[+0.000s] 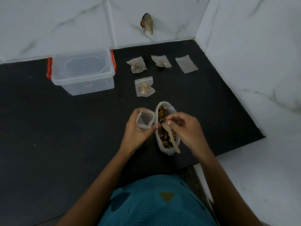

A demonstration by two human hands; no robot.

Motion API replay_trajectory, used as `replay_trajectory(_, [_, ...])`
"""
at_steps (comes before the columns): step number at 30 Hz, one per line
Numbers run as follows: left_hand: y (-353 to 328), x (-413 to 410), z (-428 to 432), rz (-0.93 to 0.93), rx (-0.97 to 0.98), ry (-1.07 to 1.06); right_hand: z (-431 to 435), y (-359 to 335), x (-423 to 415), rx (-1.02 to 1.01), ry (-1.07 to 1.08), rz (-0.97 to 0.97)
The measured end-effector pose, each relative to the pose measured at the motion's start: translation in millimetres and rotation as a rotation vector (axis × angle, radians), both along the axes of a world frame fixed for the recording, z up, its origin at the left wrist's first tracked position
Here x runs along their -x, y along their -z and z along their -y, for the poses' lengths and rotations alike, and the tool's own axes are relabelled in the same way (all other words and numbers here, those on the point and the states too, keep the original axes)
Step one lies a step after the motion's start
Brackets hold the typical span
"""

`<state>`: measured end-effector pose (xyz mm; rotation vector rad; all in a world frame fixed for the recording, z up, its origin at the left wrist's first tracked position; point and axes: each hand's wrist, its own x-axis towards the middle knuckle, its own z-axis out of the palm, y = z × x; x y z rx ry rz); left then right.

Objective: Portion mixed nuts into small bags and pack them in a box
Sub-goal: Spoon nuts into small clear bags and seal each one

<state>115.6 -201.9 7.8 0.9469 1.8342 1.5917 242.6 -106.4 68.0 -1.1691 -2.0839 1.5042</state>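
- Head view: I take the big open bag of mixed nuts (166, 128) as my landmark; it lies on the black tabletop (65, 128) right in front of the person.
- My left hand (138, 129) sits just left of that bag, fingers clamped around a small empty bag (145, 119) with its mouth held open and facing up.
- My right hand (184, 128) is over the nut bag's right edge, fingers pinched on a pale spoon (169, 134) that lies across the nuts.
- Beyond the nut bag lie three filled small bags: one nearest (144, 87), two farther back (136, 64) (161, 61).
- Back and to the right lies a flat empty bag (186, 63).
- Back and well to the left stands the clear lidded box (83, 70) with red clips.
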Motion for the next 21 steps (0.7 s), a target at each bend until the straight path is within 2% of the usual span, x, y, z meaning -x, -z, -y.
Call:
replay_trajectory(4, [0, 0, 5, 0.031, 0.043, 0.008, 5, 17, -25, -0.038, -0.05, 0.248])
replay_trajectory(8, [2, -2, 9, 0.046, 0.055, 0.027, 16, 33, -45, -0.222, -0.337, 0.558])
replay_trajectory(10, [3, -4, 11, 0.047, 0.061, 0.047, 20, 40, -48, -0.277, -0.318, 0.499])
replay_trajectory(16, [7, -6, 12, 0.057, 0.08, 0.105, 7, 37, -44, -0.312, 0.058, 0.154])
replay_trajectory(21, [12, -7, 11, 0.025, 0.135, 0.143, -3, 43, -31, -0.107, 0.209, -0.031])
